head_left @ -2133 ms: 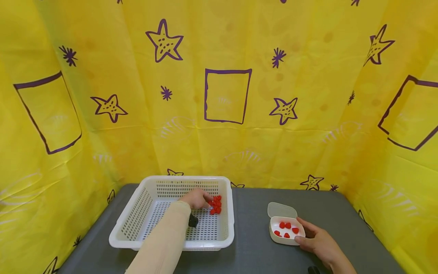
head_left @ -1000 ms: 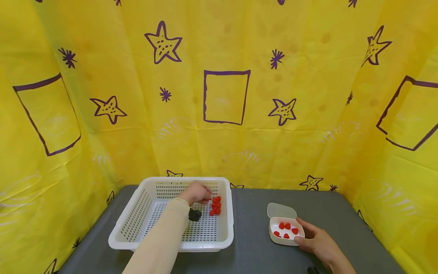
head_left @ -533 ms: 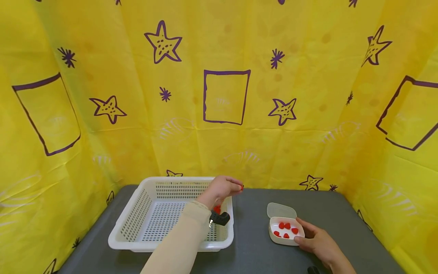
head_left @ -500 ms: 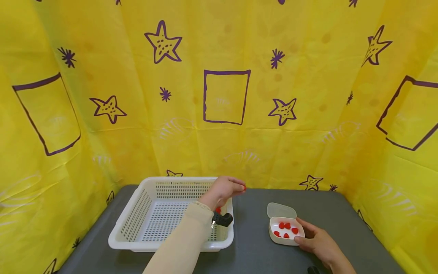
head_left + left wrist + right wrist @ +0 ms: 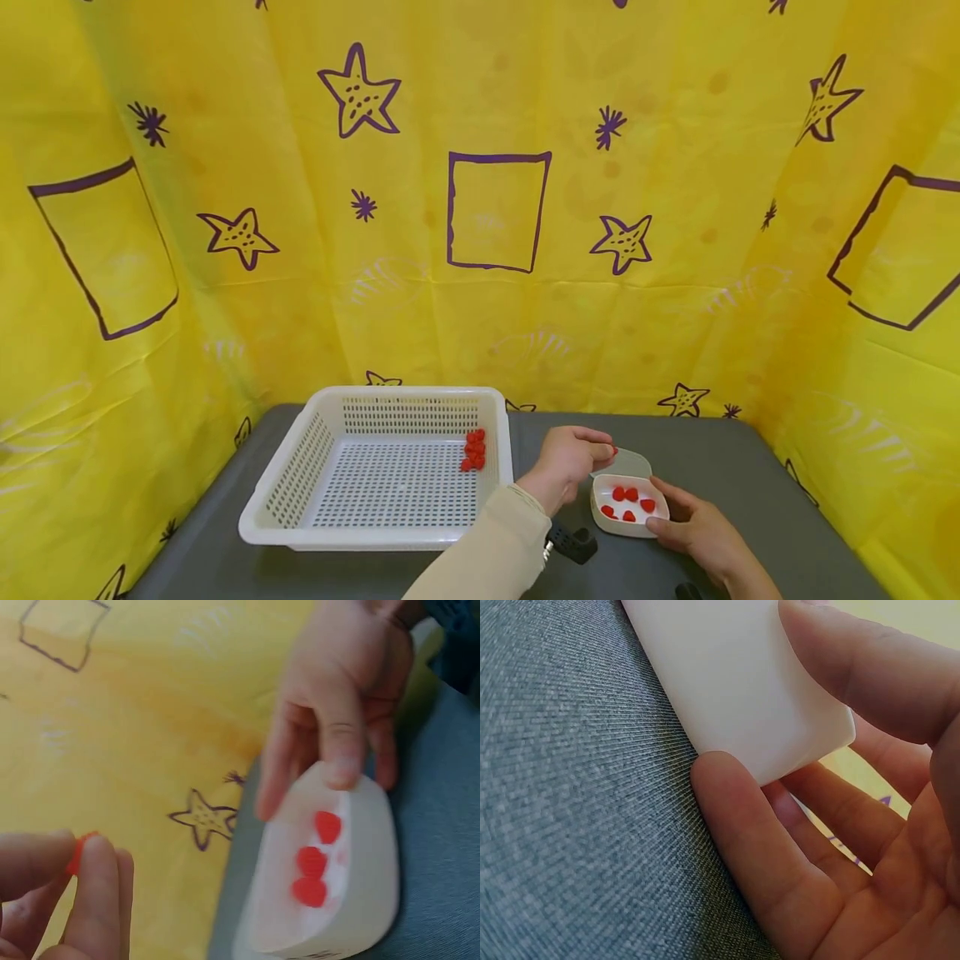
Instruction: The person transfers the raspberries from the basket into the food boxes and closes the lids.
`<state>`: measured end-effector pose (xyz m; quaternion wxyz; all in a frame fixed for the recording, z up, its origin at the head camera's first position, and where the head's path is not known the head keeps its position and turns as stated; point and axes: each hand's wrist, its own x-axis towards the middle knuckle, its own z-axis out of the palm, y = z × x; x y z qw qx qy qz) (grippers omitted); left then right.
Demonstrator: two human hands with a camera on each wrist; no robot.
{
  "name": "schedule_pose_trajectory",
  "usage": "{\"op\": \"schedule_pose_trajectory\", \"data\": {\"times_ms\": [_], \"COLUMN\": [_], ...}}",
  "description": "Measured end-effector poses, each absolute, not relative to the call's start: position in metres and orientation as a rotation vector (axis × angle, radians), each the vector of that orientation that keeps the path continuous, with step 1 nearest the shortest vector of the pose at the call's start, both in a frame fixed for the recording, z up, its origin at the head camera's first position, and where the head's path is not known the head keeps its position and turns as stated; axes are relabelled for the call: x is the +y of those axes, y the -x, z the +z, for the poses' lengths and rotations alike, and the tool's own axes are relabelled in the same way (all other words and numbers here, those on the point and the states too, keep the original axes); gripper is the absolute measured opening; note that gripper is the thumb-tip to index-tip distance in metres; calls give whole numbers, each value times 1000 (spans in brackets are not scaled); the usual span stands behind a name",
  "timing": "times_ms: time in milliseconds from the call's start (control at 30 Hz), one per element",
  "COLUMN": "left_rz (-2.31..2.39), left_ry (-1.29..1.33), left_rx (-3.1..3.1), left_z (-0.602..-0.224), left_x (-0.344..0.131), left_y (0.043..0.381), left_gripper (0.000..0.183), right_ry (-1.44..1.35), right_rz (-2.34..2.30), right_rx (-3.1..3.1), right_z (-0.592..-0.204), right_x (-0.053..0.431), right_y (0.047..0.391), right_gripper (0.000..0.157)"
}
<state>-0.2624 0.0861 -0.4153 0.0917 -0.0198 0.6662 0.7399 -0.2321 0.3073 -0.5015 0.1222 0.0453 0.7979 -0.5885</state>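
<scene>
My left hand (image 5: 567, 462) pinches a small red berry-shaped piece (image 5: 80, 851) between thumb and fingertips. In the head view it hovers over the tilted-back translucent lid (image 5: 636, 463) of a small white lidded box (image 5: 628, 528). Several matching red pieces (image 5: 618, 494) lie spread on the box's floor. At the box's right end, my right hand (image 5: 708, 537) grips it, thumb at the rim. The right wrist view shows fingers (image 5: 739, 802) against the box's side, close to the grey cloth.
On the left of the grey table (image 5: 551, 433) stands a white slotted plastic basket (image 5: 375, 538). More red pieces (image 5: 474, 450) are clustered in its right-hand part. A yellow patterned curtain (image 5: 495, 342) encloses the back and sides.
From inside the basket, my left hand has lifted a red piece over the right rim and carried it rightward to the box's lid. My right hand has stayed gripping the box.
</scene>
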Motion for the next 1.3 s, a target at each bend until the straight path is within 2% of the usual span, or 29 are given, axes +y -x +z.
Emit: {"op": "schedule_pose_trajectory", "data": {"times_ms": [233, 533, 867, 1100, 1300], "left_rz": [2173, 2160, 2058, 2140, 2103], "left_ry": [137, 113, 18, -66, -354], "left_rx": [2037, 2094, 2149, 2025, 2014], "left_z": [-437, -461, -460, -430, -377], "left_x": [101, 104, 103, 94, 44], "left_y": [256, 257, 255, 256, 278], "left_gripper": [12, 16, 17, 18, 45], "right_ry": [-164, -149, -66, -78, -133], "right_rz": [-1709, -1713, -1728, -1722, -1721], "right_rx": [2333, 2322, 2296, 2303, 2333], "right_z": [-501, -503, -501, -501, -502], "right_x": [307, 308, 311, 310, 308], "right_y": [233, 233, 231, 230, 231], "right_gripper": [83, 81, 81, 81, 80]}}
